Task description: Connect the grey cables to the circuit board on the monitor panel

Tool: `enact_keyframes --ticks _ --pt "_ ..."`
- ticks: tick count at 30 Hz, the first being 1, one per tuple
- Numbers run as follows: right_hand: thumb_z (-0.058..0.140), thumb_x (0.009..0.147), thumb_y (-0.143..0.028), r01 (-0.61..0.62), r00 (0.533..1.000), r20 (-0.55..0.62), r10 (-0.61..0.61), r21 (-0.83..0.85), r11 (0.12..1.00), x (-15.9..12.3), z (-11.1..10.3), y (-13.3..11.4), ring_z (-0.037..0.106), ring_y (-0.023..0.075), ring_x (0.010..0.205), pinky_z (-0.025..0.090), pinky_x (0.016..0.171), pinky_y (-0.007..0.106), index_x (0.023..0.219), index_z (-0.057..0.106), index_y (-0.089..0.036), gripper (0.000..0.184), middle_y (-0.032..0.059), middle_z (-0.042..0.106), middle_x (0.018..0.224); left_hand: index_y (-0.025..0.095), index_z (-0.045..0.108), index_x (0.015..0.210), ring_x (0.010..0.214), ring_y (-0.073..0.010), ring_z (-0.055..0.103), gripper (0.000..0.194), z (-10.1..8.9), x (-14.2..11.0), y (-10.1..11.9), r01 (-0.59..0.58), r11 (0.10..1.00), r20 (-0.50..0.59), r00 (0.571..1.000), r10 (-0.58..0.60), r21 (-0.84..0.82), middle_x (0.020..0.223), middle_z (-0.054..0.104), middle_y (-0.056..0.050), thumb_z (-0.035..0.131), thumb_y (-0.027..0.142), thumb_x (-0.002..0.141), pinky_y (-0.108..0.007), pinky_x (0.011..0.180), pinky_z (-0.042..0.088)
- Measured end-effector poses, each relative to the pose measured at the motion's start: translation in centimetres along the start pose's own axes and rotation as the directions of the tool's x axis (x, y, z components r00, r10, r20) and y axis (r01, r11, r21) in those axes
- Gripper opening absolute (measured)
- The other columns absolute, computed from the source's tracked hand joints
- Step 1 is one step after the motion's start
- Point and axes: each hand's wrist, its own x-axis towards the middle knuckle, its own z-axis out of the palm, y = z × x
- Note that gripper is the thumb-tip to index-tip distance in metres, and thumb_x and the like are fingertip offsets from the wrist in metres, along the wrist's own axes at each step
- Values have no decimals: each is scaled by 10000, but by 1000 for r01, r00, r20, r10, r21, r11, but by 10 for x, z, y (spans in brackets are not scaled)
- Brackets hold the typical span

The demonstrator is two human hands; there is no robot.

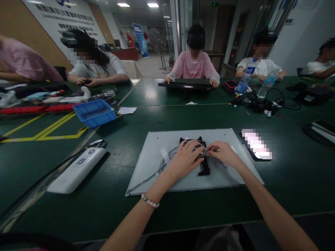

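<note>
A flat white panel (146, 164) lies on the green table in front of me. On it sits a black plastic frame (204, 169), partly covered by my fingers. My left hand (184, 157) rests palm down over this frame, fingers stretched out and a little apart. Close by on the right, my right hand (226, 153) has thumb and forefinger pinched at the frame's edge. A small pale, see-through bit shows at those fingertips, too small to name. A grey cable (146, 180) runs from under my left hand to the panel's lower left corner, with a strip of white tape (165, 156) across it.
Right of the panel lies a phone (256, 145); to the left, a white power bank (78, 170) with a black cable. Farther off are a blue plastic basket (95, 113), water bottles (246, 78) and tangled black cables (264, 104). Several people sit around the table; one holds a dark panel (185, 86).
</note>
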Motion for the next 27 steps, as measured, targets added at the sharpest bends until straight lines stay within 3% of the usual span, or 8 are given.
enact_keyframes --ticks 3,8,11,13,16,18,24,27 --pt "588 758 -221 1 1000 -22 -1 4 1000 0 -2 1 605 161 717 472 700 296 797 680 -199 102 36 669 845 218 429 1273 1210 -244 407 354 -17 -2 -16 119 993 -81 989 -120 -17 1276 463 -80 401 287 927 -424 1023 325" --pt "554 766 -198 7 999 -54 -9 -35 999 -2 -4 -3 604 153 706 457 672 282 820 673 -194 131 38 659 866 189 465 1237 1129 -246 474 366 -34 -22 -60 354 933 -212 909 -360 -69 1205 494 -92 446 312 893 -409 976 385" --pt "541 769 -184 20 998 -63 -24 -68 997 -3 -5 -8 594 146 687 447 663 277 819 669 -192 138 40 653 859 190 483 1215 1100 -230 505 382 -33 -44 -82 431 889 -192 870 -455 -156 1190 510 -87 471 355 870 -390 952 410" --pt "534 775 -179 33 996 -74 -40 -85 996 -4 -5 -11 586 141 677 445 675 278 817 665 -189 138 41 646 853 199 501 1195 1033 -219 548 390 -28 -57 -92 485 843 -111 848 -518 -233 1122 555 -75 482 390 855 -373 884 450" --pt "521 789 -178 51 993 -103 -63 -112 992 -6 -5 -16 577 137 676 443 705 286 811 659 -182 140 40 635 841 214 555 1129 913 -195 593 343 -17 -68 -101 515 795 11 841 -541 -319 988 619 -42 503 370 828 -324 797 471" --pt "513 797 -174 63 990 -119 -78 -123 990 -7 -3 -19 575 137 682 443 717 290 816 656 -180 144 35 628 839 214 599 1055 847 -180 603 277 -10 -70 -103 512 788 29 844 -536 -344 916 641 -28 504 320 818 -305 777 464" --pt "498 822 -156 93 980 -163 -116 -141 986 -9 2 -30 582 140 711 451 725 295 866 646 -184 157 32 614 882 209 647 948 792 -166 603 210 -13 -67 -103 466 796 -81 842 -533 -387 874 673 -24 476 259 837 -281 714 449" --pt "490 840 -149 172 967 -162 -195 -143 975 -11 4 -41 587 148 775 459 749 301 902 635 -187 162 37 610 921 210 647 949 772 -155 603 205 -21 -67 -101 458 801 -119 837 -535 -385 876 679 -18 478 247 838 -266 682 442"
